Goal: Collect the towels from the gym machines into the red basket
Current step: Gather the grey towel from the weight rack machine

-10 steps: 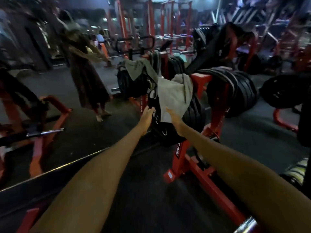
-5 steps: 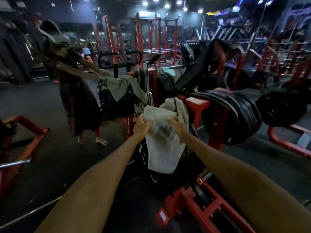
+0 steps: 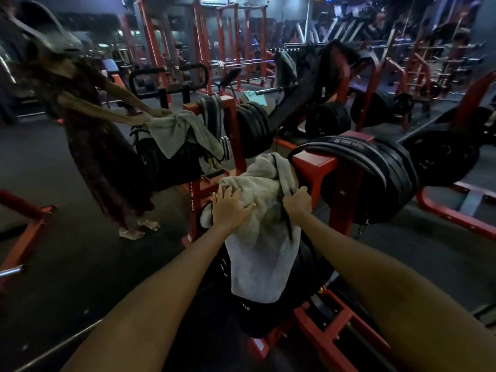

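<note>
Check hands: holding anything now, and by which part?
Right hand grips the pale grey terry towel at its bunched upper right edge. Left hand rests flat on its upper left, no grip.

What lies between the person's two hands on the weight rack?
In the head view, the bunched top of the pale towel fills the stretch: the left hand rests flat on it, and the right hand grips its edge.

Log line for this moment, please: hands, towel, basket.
left hand: flat on towel | right hand: gripping towel's right edge | towel: draped over weight plates | red basket: not in view
</note>
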A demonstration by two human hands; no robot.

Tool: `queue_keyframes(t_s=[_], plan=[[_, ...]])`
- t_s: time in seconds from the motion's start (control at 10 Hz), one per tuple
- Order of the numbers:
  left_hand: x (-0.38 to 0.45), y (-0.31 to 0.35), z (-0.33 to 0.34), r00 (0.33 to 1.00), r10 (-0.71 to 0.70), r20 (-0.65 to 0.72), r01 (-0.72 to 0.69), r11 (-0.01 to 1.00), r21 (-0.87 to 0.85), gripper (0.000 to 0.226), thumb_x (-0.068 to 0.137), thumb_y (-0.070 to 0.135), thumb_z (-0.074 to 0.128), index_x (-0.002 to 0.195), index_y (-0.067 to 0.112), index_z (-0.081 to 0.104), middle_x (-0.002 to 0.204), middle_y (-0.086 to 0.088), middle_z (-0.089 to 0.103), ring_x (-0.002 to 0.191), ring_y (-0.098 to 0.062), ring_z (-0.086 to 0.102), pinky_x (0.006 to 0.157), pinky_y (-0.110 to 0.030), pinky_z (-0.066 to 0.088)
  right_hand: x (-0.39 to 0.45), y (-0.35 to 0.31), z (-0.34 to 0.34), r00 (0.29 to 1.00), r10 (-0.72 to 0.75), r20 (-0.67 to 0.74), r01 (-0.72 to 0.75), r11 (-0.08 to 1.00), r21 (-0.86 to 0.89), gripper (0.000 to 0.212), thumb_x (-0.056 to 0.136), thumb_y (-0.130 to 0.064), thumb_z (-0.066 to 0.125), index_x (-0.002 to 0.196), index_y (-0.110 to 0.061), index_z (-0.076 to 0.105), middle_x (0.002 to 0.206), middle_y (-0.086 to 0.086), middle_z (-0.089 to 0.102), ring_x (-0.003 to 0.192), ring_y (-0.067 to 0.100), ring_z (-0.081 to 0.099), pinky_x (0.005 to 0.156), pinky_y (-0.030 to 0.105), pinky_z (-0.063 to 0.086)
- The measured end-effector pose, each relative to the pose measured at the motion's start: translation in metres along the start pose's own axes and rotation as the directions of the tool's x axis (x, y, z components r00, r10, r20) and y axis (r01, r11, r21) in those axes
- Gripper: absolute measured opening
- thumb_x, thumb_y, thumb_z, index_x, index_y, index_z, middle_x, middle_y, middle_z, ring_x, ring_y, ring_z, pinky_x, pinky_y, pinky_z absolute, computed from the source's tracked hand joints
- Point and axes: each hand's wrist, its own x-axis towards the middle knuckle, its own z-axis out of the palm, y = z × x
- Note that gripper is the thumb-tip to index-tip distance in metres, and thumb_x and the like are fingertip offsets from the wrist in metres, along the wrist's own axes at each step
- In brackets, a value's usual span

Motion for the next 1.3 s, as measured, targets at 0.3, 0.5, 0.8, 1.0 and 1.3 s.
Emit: queue_keyframes(t_s=[0.3, 0.5, 0.8, 1.0, 1.3], plan=[[-0.005, -0.008, -0.011, 0.995, 0.079, 0.064, -0.074, 0.995, -0.073, 0.078, 0.087, 0.055, 0.052, 0.148, 0.013, 0.025, 0.153, -0.009, 0.030, 0.143, -0.029, 0.022, 0.115, -0.041, 0.023, -0.015, -0.010, -0.003, 0.994, 0.090, 0.055, -0.104, 0.911, 0.398, 0.025, 0.092, -0.018, 0.045, 0.094, -0.003, 0.065, 0.090, 0.012, 0.059, 0.088, 0.025, 0.056, 0.073, 0.034, 0.044], [-0.020, -0.006, -0.015, 0.991, 0.130, 0.006, -0.130, 0.991, -0.036, 0.081, 0.086, 0.045, 0.058, 0.149, 0.009, 0.020, 0.156, -0.011, 0.022, 0.145, -0.030, 0.016, 0.116, -0.041, 0.018, -0.044, -0.013, -0.013, 0.962, 0.167, 0.215, -0.269, 0.694, 0.668, 0.035, 0.099, -0.028, 0.034, 0.118, -0.009, 0.056, 0.100, 0.007, 0.057, 0.110, 0.028, 0.054, 0.097, 0.035, 0.042], [-0.042, -0.016, -0.038, 0.990, 0.055, -0.127, -0.115, 0.834, -0.540, 0.039, 0.084, 0.025, 0.051, 0.115, 0.002, 0.057, 0.112, -0.017, 0.061, 0.103, -0.034, 0.058, 0.088, -0.041, 0.048, -0.078, 0.002, -0.038, 0.839, 0.036, 0.543, -0.334, 0.821, 0.462, 0.035, 0.089, -0.041, 0.056, 0.112, -0.015, 0.064, 0.112, 0.007, 0.066, 0.107, 0.020, 0.059, 0.091, 0.032, 0.048], [-0.044, -0.017, -0.036, 0.999, 0.050, -0.014, -0.052, 0.961, -0.273, 0.073, 0.079, 0.058, 0.061, 0.138, 0.019, 0.042, 0.148, -0.011, 0.035, 0.138, -0.031, 0.030, 0.115, -0.046, 0.024, -0.090, 0.023, -0.046, 0.848, 0.097, 0.521, -0.260, 0.933, 0.248, 0.026, 0.086, -0.022, 0.060, 0.106, -0.006, 0.065, 0.114, 0.016, 0.065, 0.109, 0.029, 0.059, 0.101, 0.041, 0.046], [-0.057, 0.007, -0.054, 0.991, 0.045, 0.128, 0.000, 0.942, -0.335, 0.034, 0.086, 0.023, 0.062, 0.115, 0.007, 0.063, 0.118, -0.014, 0.065, 0.111, -0.030, 0.059, 0.093, -0.034, 0.045, -0.098, -0.014, -0.023, 0.994, -0.106, -0.031, 0.110, 0.972, 0.210, 0.082, 0.071, -0.030, 0.080, 0.130, 0.001, 0.033, 0.132, 0.018, 0.043, 0.122, 0.030, 0.046, 0.101, 0.038, 0.043]])
